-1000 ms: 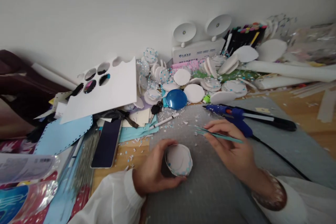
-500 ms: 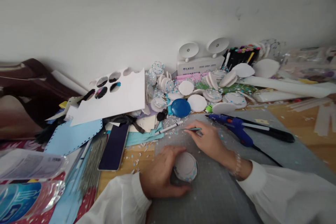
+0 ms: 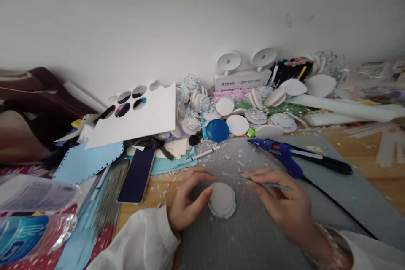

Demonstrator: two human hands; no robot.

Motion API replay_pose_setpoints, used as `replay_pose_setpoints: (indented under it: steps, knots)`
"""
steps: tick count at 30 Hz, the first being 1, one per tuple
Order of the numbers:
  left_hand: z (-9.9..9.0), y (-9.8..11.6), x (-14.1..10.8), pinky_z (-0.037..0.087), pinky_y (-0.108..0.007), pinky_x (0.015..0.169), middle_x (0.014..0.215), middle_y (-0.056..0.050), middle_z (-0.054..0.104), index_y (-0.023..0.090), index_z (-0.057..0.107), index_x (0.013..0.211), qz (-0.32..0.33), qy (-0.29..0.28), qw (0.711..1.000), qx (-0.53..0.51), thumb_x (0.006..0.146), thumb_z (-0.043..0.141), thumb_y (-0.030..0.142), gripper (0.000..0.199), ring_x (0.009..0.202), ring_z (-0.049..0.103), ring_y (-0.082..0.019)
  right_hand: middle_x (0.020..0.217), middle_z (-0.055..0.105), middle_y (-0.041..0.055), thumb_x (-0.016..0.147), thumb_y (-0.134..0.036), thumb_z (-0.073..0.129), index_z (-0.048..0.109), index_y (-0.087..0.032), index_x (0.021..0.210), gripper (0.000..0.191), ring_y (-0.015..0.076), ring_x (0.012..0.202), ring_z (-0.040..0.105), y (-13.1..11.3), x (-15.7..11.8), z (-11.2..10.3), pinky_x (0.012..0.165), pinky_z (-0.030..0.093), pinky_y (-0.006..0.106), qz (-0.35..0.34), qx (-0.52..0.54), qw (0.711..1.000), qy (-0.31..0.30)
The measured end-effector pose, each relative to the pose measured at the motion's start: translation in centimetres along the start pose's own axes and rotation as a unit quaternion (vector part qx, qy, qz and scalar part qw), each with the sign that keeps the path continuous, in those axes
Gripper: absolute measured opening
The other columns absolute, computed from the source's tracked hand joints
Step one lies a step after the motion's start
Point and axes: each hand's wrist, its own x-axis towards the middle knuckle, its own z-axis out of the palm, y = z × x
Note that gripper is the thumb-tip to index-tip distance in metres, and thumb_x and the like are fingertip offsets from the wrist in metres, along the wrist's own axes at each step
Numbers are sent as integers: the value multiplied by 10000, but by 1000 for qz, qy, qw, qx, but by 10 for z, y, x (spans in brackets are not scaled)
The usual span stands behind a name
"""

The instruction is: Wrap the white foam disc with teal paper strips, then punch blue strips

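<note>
My left hand rests on the grey mat with fingers apart and curved, holding nothing. Its thumb tip is at the left edge of a round white disc stack with light-blue specks around its rim. The stack lies flat on the mat. To its right, my right hand is closed in a pinch around a slim teal pointed tool. The tool's thin pale tip points left, above and just beyond the disc stack. Whether it is a knife or tweezers I cannot tell. Motion blurs the right hand slightly.
A blue glue gun lies at the right, its black cord running forward. A blue round lid sits before piled white discs. At left are a phone, a holed white board and wire bundles. Scraps litter the mat.
My right hand has come back toward me and to the right, still pinching the teal tool. My left hand has drawn slightly left, its thumb now near the disc's upper left edge.
</note>
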Motion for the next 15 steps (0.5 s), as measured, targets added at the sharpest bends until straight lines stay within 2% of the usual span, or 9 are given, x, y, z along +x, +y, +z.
replay_pose_setpoints:
  steps: [5, 15]
  knots:
    - [3, 2, 1, 454, -388, 899, 1033, -99, 646, 190, 675, 1001, -4, 6, 1000, -9, 919, 560, 300, 180, 1000, 592, -227, 800, 749, 32, 761, -27, 651, 658, -238, 864, 235, 176, 753, 713, -8, -7, 2, 658, 603, 283, -15, 58, 998, -26]
    - [7, 4, 2, 455, -384, 849, 928, -91, 673, 178, 684, 922, 17, 13, 1000, -18, 905, 585, 265, 133, 918, 599, -216, 777, 747, 35, 782, -58, 637, 666, -237, 842, 191, 177, 716, 717, -11, -8, 5, 604, 600, 269, -13, 72, 996, -56]
